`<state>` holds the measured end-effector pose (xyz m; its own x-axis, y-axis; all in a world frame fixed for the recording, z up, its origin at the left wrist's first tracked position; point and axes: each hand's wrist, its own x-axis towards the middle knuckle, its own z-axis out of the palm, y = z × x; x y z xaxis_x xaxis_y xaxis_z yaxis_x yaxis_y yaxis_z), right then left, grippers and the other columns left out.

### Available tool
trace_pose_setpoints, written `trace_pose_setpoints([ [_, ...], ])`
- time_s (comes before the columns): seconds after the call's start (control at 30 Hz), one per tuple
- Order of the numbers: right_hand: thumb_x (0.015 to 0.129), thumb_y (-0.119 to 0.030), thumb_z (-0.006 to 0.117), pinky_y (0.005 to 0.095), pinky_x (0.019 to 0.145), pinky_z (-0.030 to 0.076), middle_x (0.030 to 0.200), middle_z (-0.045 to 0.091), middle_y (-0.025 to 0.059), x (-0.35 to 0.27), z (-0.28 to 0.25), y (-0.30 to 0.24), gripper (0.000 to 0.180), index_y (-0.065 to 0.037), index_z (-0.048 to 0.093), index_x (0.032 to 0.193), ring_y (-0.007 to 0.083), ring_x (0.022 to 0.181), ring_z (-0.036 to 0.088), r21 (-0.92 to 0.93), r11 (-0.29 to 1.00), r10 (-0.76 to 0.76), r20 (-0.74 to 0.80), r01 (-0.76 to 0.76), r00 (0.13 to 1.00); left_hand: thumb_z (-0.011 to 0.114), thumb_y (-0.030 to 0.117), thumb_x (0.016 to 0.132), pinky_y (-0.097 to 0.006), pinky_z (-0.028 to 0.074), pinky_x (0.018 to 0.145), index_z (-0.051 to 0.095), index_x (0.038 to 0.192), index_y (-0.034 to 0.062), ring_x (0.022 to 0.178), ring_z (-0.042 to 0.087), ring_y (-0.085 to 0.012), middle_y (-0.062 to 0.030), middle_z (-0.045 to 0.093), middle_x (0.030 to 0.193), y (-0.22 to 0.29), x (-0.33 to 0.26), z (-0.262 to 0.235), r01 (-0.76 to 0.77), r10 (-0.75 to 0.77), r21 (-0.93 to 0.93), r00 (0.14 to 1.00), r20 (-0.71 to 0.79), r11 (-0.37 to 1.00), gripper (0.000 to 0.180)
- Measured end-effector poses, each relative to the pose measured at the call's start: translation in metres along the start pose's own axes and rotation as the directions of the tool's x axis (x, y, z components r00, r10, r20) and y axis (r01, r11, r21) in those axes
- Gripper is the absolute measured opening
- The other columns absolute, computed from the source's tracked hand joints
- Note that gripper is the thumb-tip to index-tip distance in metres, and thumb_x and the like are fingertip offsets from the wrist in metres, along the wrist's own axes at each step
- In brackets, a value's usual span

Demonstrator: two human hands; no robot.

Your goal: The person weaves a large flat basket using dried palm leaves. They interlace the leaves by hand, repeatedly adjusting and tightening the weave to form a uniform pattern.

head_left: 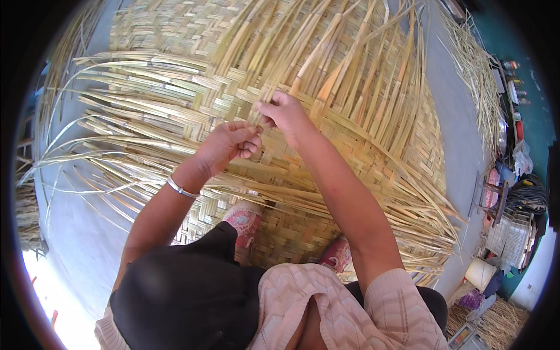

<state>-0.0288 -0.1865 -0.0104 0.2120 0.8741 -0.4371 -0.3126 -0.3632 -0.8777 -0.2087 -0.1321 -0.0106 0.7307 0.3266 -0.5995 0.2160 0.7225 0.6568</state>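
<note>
A partly woven mat (233, 111) of flat, yellowish-green reed strips spreads over the floor in front of me. My left hand (230, 144), with a pale bangle (181, 188) at the wrist, is closed in a pinch just above the weave; what sits between its fingertips is too small to make out. Close beside it, a little farther off, my right hand (284, 115) pinches what looks like a thin reed strip (267, 92), blurred at the fingers. Loose strips (332, 70) fan out from the weave at the far side, and others (128, 111) reach out leftward.
My pink shoes (245, 221) stand on the mat's near part. Grey floor (87, 198) borders it. More loose reeds (475, 76) lie at the far right. A rack (510, 239), a white bucket (481, 273) and a dried stalk heap (501, 318) line the right side.
</note>
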Motion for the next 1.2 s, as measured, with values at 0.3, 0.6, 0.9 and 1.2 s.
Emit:
trace_pose_setpoints([
  [0.3, 0.086, -0.013, 0.067, 0.0253, 0.056, 0.048, 0.071, 0.060, 0.0024, -0.006, 0.008, 0.008, 0.014, -0.001, 0.060, 0.084, 0.0095, 0.063, 0.057, -0.059, 0.993, 0.093, -0.079, -0.098, 0.993, 0.058, 0.023, 0.092, -0.025, 0.050, 0.059, 0.065, 0.095, 0.0008, 0.065, 0.063, -0.0137, -0.0063, 0.066, 0.077, 0.003, 0.001, 0.014, 0.069, 0.003, 0.360, 0.980, -0.198, 0.931, 0.024],
  [0.6, 0.087, -0.014, 0.066, 0.0242, 0.058, 0.049, 0.071, 0.062, 0.0044, -0.021, 0.020, -0.005, 0.016, 0.000, 0.059, 0.083, 0.0106, 0.062, 0.059, -0.069, 0.990, -0.127, -0.103, 0.120, 0.987, 0.053, 0.015, 0.093, -0.025, 0.049, 0.059, 0.062, 0.099, 0.0006, 0.066, 0.061, -0.0141, -0.0058, 0.063, 0.079, -0.005, 0.011, 0.003, -0.035, 0.062, 0.118, 0.970, -0.236, 0.992, 0.018],
  [0.9, 0.088, -0.015, 0.066, 0.0280, 0.061, 0.051, 0.075, 0.063, 0.0059, -0.026, 0.002, -0.061, 0.015, -0.002, 0.058, 0.087, 0.0135, 0.064, 0.061, 0.039, 0.999, 0.001, 0.015, -0.001, 1.000, 0.054, 0.015, 0.090, -0.028, 0.047, 0.078, 0.056, 0.122, 0.0035, 0.094, 0.061, -0.0163, -0.0067, 0.063, 0.107, 0.008, -0.015, -0.003, -0.179, 0.217, 0.304, 0.972, -0.095, 0.936, 0.034],
  [1.2, 0.087, -0.016, 0.068, 0.0232, 0.056, 0.049, 0.077, 0.061, 0.0019, -0.022, -0.014, 0.000, 0.013, -0.005, 0.061, 0.090, 0.0090, 0.063, 0.057, 0.035, 0.976, 0.210, 0.097, -0.215, 0.973, 0.057, 0.027, 0.095, -0.025, 0.052, 0.069, 0.064, 0.103, 0.0025, 0.074, 0.065, -0.0122, -0.0071, 0.069, 0.089, 0.021, -0.006, 0.016, 0.024, -0.014, 0.305, 0.999, -0.034, 0.952, 0.027],
])
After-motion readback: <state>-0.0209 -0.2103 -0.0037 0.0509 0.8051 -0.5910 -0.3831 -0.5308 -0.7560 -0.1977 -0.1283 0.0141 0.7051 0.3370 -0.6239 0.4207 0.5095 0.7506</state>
